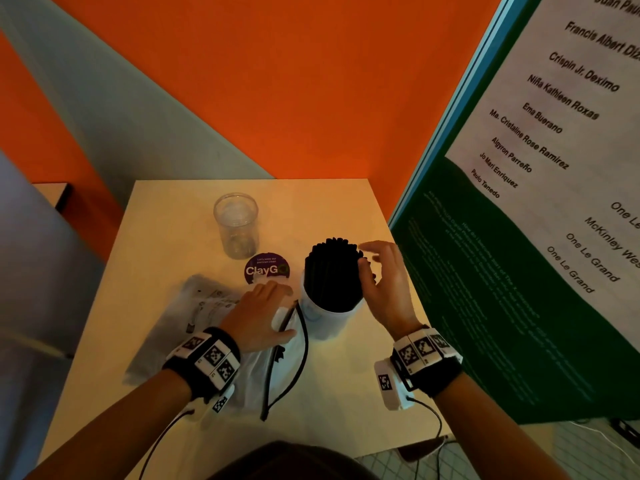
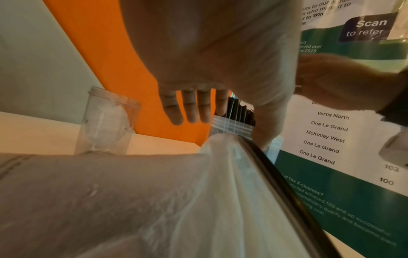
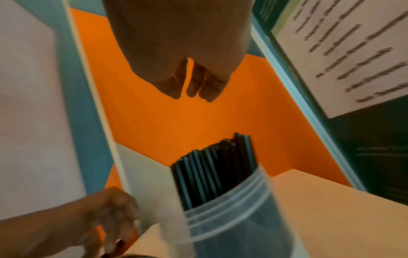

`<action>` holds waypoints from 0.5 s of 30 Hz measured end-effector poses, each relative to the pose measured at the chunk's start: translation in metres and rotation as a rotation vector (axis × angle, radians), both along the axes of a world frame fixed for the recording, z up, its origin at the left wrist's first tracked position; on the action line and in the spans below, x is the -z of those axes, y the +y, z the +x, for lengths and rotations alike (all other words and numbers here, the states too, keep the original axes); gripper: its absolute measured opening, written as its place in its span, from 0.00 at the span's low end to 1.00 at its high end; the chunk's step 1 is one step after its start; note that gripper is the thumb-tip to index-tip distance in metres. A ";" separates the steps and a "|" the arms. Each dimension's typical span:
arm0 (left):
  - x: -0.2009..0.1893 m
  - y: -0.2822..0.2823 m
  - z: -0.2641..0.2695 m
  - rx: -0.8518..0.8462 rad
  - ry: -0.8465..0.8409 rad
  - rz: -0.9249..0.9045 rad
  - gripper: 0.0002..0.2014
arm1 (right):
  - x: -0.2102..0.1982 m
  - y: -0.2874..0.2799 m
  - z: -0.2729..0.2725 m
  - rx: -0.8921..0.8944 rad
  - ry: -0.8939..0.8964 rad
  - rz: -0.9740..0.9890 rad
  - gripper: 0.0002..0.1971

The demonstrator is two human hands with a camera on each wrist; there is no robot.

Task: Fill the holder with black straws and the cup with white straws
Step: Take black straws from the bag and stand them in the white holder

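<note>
Head camera looks down; both close wrist views share the holder (image 3: 234, 223).

— What sort of place are we looking at?
— It is looking like an office pantry. A round purple "ClayGo" sticker (image 1: 266, 269) is lying on the small cream table (image 1: 346, 209), asking people to keep pantries clean.
— Is anything else pointing that way?
— A tall green-and-white printed poster (image 1: 519, 306) is standing alongside, listing names and sites and saying "Scan to refer".
</note>
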State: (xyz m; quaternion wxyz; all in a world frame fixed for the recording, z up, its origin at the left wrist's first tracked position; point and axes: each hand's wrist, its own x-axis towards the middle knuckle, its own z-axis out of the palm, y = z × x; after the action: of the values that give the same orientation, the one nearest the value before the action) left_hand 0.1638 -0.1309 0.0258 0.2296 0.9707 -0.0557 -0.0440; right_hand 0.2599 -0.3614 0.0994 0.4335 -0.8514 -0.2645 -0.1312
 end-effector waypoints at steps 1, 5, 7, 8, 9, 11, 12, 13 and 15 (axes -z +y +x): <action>0.000 0.002 -0.001 -0.019 0.060 0.004 0.31 | -0.005 0.006 -0.009 -0.073 -0.014 0.000 0.11; -0.004 0.006 -0.004 -0.059 0.222 -0.031 0.24 | -0.002 0.041 -0.040 -0.449 0.368 -0.406 0.14; -0.007 0.009 -0.005 -0.076 0.239 -0.072 0.22 | 0.017 0.060 -0.044 -0.597 0.532 -0.722 0.14; -0.008 0.010 -0.006 -0.083 0.241 -0.107 0.21 | 0.028 0.070 -0.045 -0.660 0.570 -0.838 0.14; -0.010 0.011 -0.007 -0.090 0.238 -0.140 0.20 | 0.039 0.079 -0.046 -0.703 0.592 -0.906 0.15; -0.012 0.014 -0.008 -0.100 0.211 -0.181 0.17 | 0.059 0.099 -0.051 -0.732 0.623 -0.949 0.13; -0.014 0.015 -0.008 -0.104 0.196 -0.196 0.15 | 0.067 0.108 -0.054 -0.722 0.644 -0.957 0.11; -0.016 0.015 -0.008 -0.106 0.189 -0.216 0.13 | 0.077 0.115 -0.055 -0.706 0.654 -0.960 0.10; -0.020 0.017 -0.008 -0.117 0.187 -0.250 0.13 | 0.090 0.130 -0.059 -0.667 0.616 -0.990 0.09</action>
State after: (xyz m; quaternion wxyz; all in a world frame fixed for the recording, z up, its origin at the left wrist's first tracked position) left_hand 0.1559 -0.1135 0.0460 0.3548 0.9279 0.0173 -0.1133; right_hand 0.2009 -0.2315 0.0093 0.0648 -0.8210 -0.4066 0.3955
